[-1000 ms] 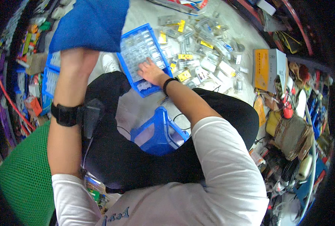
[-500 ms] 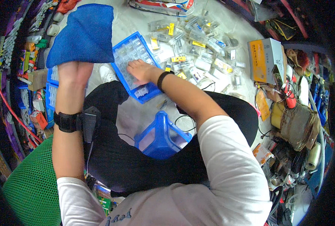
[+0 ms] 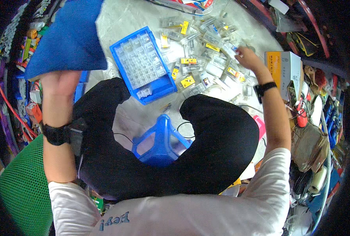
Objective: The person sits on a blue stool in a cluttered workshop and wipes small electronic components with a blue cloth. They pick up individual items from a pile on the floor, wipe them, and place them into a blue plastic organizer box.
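Head | left hand [image 3: 60,81]: under blue cloth [image 3: 69,43], grip hidden | right hand [image 3: 249,59]: half-curled, at clear packages [image 3: 228,50], grasp unclear

A blue cloth [image 3: 70,43] spreads at left; clear, yellow-labelled packages [image 3: 217,60] lie jumbled beside a slanted blue bin [image 3: 161,92] holding rows of clear pieces [image 3: 141,61].

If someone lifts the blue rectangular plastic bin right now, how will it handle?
The blue rectangular plastic bin should feel stiff, judging by its straight moulded rim. Its small clear plastic boxes may slide if tilted, since a mostly bare strip remains at the end nearest the person. Rolling seems unlikely: it lies flat on the pale floor.
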Motion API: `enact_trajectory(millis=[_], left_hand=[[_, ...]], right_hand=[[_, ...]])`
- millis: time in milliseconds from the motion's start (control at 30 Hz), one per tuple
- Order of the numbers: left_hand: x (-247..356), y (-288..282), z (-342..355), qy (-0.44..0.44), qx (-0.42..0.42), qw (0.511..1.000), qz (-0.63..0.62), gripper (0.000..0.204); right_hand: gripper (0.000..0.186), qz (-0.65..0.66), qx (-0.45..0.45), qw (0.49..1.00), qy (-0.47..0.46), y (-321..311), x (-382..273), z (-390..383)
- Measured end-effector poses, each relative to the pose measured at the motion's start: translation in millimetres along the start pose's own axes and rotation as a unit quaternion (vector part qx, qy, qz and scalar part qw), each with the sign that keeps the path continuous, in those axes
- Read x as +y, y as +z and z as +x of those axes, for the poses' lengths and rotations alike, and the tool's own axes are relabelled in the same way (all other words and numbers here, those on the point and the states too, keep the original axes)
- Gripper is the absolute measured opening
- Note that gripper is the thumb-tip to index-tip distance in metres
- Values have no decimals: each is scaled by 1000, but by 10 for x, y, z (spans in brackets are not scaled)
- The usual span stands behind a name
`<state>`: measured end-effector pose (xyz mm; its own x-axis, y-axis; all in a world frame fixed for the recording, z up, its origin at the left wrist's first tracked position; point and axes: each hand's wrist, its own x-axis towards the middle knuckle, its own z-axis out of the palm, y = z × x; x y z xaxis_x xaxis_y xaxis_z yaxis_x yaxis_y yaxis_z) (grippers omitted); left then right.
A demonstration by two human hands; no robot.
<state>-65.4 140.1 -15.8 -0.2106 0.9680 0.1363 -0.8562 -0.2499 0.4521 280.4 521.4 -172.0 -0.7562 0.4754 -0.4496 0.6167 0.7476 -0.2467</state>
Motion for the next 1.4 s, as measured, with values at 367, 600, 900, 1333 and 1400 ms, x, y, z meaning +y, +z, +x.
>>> enact_trajectory(millis=[367, 600, 900, 1333, 1400], left_hand=[[66, 158, -115, 32, 167, 982, 87, 35], [1, 125, -28, 23, 182, 979, 90, 35], [5, 151, -1, 19, 175, 980, 89, 35], [-127, 210, -6, 31, 152, 986, 70, 35], [-206, 286, 53, 35, 145, 985, 82, 35]], right_hand=[[58, 30, 125, 959, 253, 1471, 482, -134], [66, -40, 99, 935, 338, 1406, 276, 242], [40, 358, 416, 801, 239, 1650, 752, -165], [47, 848, 113, 430, 288, 1705, 207, -733], [47, 806, 66, 478, 344, 1752, 73, -600]])
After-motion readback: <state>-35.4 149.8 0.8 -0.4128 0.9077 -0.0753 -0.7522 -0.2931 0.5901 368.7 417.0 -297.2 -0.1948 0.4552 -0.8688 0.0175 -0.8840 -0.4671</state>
